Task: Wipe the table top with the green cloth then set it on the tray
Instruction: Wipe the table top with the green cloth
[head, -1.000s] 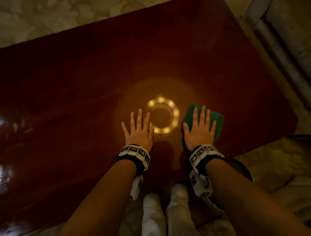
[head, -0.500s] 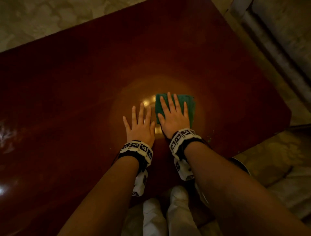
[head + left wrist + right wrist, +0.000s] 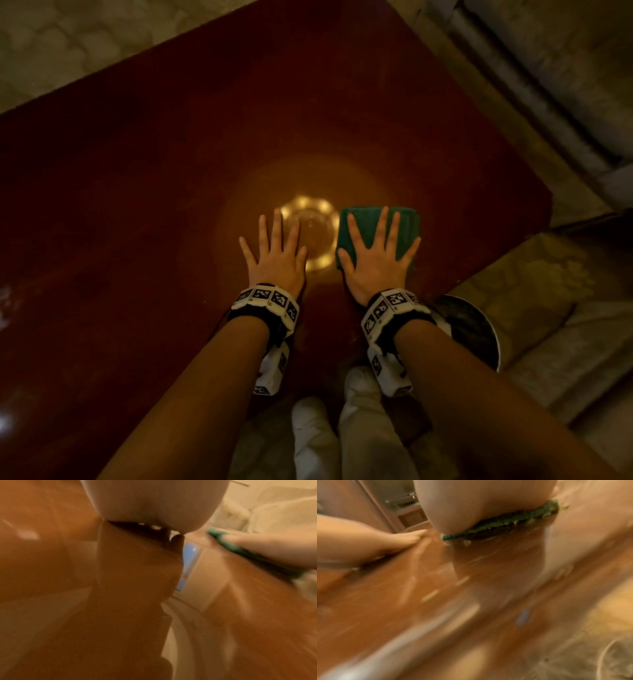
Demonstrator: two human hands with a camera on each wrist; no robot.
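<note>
**Inspector:** Starting nearest the person. What is showing below the table edge?

**Assistant:** White-clad legs [image 3: 342, 428] are showing between the forearms, and a round metal tray [image 3: 479, 329] is sitting low at the right, partly under the table's near edge. Both wrists are wearing marker bands [image 3: 265, 303].

**Inspector:** Left hand?

**Assistant:** The left hand [image 3: 275, 258] is lying flat on the dark red table top [image 3: 137, 205], fingers straight and spread, holding nothing. The left wrist view is showing the palm meeting its own reflection in the polish.

**Inspector:** Right hand?

**Assistant:** The right hand [image 3: 376, 263] is pressing flat on the green cloth [image 3: 407, 222], fingers straight and fanned, not curled round it. The hands are lying side by side, apart.

**Inspector:** Where is the cloth sitting?

**Assistant:** Folded flat on the table top, under the right palm, near the right-hand edge. The right wrist view is blurred, but it is showing the cloth edge [image 3: 505, 522] squeezed beneath the hand, with small pale specks beside it.

**Inspector:** Beyond the hands?

**Assistant:** A ring-shaped light reflection [image 3: 311, 236] is glowing between the two hands. Pale patterned flooring [image 3: 85, 51] is lying past the far edge.
</note>
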